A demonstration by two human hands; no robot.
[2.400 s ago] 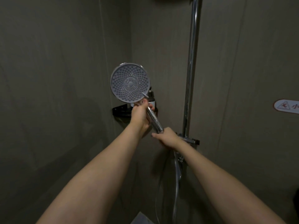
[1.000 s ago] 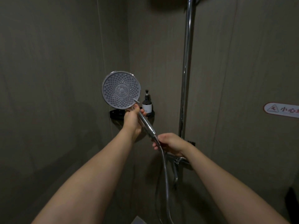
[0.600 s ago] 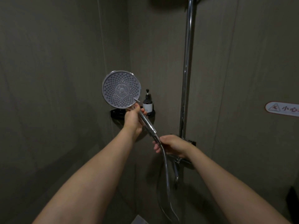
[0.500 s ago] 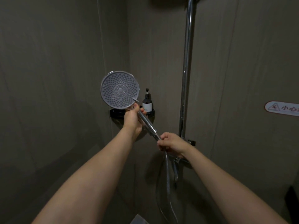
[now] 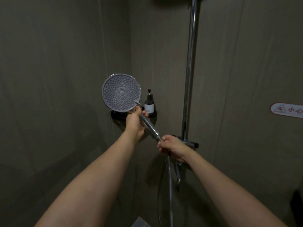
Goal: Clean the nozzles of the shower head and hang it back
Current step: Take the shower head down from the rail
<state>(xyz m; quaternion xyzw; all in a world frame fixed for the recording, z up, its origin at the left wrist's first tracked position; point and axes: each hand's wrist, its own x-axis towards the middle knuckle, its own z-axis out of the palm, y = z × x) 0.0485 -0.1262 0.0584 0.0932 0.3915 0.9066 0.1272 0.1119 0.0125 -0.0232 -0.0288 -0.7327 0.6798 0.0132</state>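
Observation:
The round grey shower head (image 5: 121, 93) faces me with its dotted nozzle plate, held up in front of the corner of the shower. My left hand (image 5: 135, 122) grips the top of its chrome handle (image 5: 150, 126), just under the head. My right hand (image 5: 172, 147) is closed around the handle's lower end, where the metal hose (image 5: 170, 190) joins and drops away. The chrome riser rail (image 5: 189, 71) stands just right of my hands, with its bracket (image 5: 191, 143) behind my right wrist.
A dark pump bottle (image 5: 149, 104) stands on a black corner shelf (image 5: 118, 114) behind the shower head. A mixer valve (image 5: 178, 176) sits below my right hand. A warning sticker (image 5: 286, 110) is on the right wall. Grey walls enclose the space.
My right hand slid up the hose to the bottom of the handle. The shower head stayed near the corner shelf, and my left hand kept its grip.

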